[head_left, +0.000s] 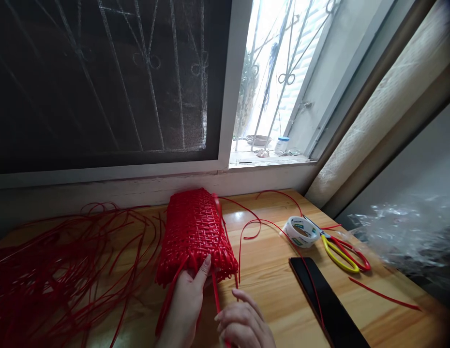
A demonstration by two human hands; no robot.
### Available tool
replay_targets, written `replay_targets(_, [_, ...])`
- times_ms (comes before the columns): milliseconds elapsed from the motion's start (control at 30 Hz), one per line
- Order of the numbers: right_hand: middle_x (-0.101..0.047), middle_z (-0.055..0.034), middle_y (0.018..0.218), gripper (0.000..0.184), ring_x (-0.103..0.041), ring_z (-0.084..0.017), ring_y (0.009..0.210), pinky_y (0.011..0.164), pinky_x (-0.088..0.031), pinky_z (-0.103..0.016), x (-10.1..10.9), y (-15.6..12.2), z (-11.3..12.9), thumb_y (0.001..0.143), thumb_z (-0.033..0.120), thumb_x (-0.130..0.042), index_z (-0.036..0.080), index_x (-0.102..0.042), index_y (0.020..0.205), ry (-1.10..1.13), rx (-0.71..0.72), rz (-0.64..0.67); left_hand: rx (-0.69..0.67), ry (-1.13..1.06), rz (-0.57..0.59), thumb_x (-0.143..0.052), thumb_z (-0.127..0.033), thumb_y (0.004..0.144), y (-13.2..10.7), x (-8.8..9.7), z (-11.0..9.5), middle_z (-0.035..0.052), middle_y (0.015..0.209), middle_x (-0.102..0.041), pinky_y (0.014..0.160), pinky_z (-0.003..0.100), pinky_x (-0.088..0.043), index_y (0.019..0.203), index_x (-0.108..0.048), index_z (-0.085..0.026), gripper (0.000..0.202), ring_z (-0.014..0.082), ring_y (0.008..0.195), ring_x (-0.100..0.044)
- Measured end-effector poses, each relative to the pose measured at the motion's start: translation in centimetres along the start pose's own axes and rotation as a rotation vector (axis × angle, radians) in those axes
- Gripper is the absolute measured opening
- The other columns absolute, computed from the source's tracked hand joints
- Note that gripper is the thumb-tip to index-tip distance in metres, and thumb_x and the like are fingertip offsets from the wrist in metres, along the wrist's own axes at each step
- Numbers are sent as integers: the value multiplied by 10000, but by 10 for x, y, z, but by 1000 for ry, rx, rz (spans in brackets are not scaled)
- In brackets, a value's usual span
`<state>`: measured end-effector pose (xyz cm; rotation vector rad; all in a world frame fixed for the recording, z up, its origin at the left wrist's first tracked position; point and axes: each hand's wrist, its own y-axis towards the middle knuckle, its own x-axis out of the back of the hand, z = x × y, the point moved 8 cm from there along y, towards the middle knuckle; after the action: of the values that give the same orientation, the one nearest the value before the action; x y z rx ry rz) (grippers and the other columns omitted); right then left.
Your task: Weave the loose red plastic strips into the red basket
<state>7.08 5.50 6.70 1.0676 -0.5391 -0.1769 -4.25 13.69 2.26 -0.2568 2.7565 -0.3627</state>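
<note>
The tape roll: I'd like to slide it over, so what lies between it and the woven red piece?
In the head view, thin red strands curl across the wooden tabletop between the tape roll and the woven red piece.

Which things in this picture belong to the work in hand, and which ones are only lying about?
Belonging, it seems:
red woven piece, gripped by the left hand
red strand, in the right hand
loose red strands, heaped at left
scissors, probably

Lying about, as far as I can judge:
black phone
tape roll
clear plastic
blue-lidded jar by the window
</note>
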Motion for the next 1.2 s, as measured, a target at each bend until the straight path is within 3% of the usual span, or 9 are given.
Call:
replay_targets(167, [-633,-34,772,100,-630,-159,781,698,-538,-278,12,20,-34,869,174,-462,210,-513,947,106,-344,-122,31,-67,19,-741,-354,611,0,-4,2,96,948,-707,833,332,-461,842,-655,-131,333,256,920,-635])
replay_targets(267, [-656,-31,853,139,-635,-149,788,713,-534,-256,7,31,-55,846,139,-507,223,-579,930,229,-432,-34,28,-62,29,-723,-323,644,2,-3,6,101,945,-708,872,362,-448,902,-651,-131,329,261,932,-635])
replay_targets(333, [-666,-43,955,227,-632,-169,884,782,-525,-284,3,33,-69,842,123,-505,233,-589,1021,257,-459,38,14,-67,33,-706,-325,669,4,-1,8,101,1019,-690,915,368,-426,948,-643,-142,340,258,999,-610])
replay_targets(433, [-651,-51,1008,316,-603,-192,949,825,-503,-332,4,34,-81,822,110,-524,249,-580,1100,123,-393,76,2,-92,27,-701,-317,681,6,2,14,92,1081,-670,960,363,-396,1034,-627,-163,391,247,1062,-580])
replay_targets(567, [-622,-53,898,258,-578,-186,854,732,-499,-323,7,38,-78,807,91,-543,247,-645,985,-72,-281,33,6,-100,-13,-710,-303,670,10,7,21,91,1001,-700,997,371,-362,973,-665,-162,337,258,1105,-553])
replay_targets(667, [-627,-46,908,293,-564,-171,866,740,-493,-302,-1,43,-69,817,48,-504,239,-622,1005,-5,-226,48,1,-97,-44,-712,-292,663,12,10,22,87,963,-709,1009,377,-352,903,-687,-153,279,261,1115,-545])
replay_targets(867, [-642,-16,835,265,-563,-152,802,697,-493,-275,-7,41,-67,810,25,-477,230,-587,939,116,-248,37,84,-275,-14,-770,-231,576,8,3,23,94,906,-713,902,399,-463,819,-695,-119,279,282,1001,-610])
replay_targets(1200, [-676,-50,892,303,-572,-173,832,725,-509,-320,-6,40,-52,786,5,-474,203,-607,973,-26,-63,134,137,-354,-59,-734,-137,606,7,4,22,79,890,-717,867,349,-508,806,-699,-111,205,237,908,-650])
